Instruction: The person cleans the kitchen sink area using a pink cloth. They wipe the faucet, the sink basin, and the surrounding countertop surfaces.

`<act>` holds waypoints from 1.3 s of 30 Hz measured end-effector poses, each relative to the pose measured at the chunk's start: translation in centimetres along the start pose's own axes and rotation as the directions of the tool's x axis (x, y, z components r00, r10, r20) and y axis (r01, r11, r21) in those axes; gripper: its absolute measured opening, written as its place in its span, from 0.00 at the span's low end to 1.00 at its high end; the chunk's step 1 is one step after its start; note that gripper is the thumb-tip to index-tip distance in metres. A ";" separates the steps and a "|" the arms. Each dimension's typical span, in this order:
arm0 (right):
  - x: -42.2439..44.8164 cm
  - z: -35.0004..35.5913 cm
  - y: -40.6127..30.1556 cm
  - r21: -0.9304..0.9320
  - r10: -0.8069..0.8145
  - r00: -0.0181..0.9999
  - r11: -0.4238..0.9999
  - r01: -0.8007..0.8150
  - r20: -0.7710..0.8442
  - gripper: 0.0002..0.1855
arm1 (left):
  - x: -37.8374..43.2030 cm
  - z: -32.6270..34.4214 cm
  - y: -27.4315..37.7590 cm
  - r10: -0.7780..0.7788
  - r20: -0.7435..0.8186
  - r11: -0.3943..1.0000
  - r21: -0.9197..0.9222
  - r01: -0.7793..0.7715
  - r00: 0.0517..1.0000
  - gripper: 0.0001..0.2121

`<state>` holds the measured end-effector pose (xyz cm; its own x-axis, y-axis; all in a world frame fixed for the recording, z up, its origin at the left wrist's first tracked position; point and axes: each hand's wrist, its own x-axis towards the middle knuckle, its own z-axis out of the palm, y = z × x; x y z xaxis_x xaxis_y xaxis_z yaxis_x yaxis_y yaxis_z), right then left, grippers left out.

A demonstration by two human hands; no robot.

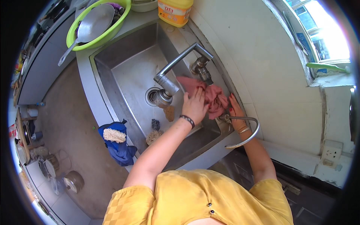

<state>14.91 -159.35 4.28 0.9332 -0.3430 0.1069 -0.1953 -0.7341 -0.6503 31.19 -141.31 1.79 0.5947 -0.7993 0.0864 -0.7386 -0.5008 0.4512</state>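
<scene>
A crumpled pink cloth (216,100) lies over the back ledge of the stainless steel sink (132,67), below the base of the faucet (185,60). My left hand (196,106), with a dark beaded bracelet at the wrist, presses on the cloth and grips part of it. Beside the cloth's right edge, my right hand (236,111) rests against the ledge near the wall, fingers apart. A thin curved metal spout (254,126) crosses in front of the right wrist. The faucet's outlet hangs near the drain (152,95).
In the sink lie a brown sponge (169,113), a steel wool pad (155,124) and a loofah scrubber (153,137). A blue cloth (119,152) with a loofah piece (114,135) drapes the front rim. A green basin (104,42) holds a metal ladle (97,21). A yellow detergent jug (175,12) stands behind.
</scene>
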 end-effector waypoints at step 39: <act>-0.3 1.4 0.5 0.123 -0.011 0.983 0.992 0.034 -0.182 0.23 | 5.3 0.4 -6.2 -0.508 -0.108 0.479 -0.860 0.177 0.855 0.14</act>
<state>14.91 -158.78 2.92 0.8647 -0.4360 0.2494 -0.1250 -0.6676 -0.7339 38.74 -142.57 -0.92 0.9176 -0.3929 -0.0597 0.0238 -0.0958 0.9951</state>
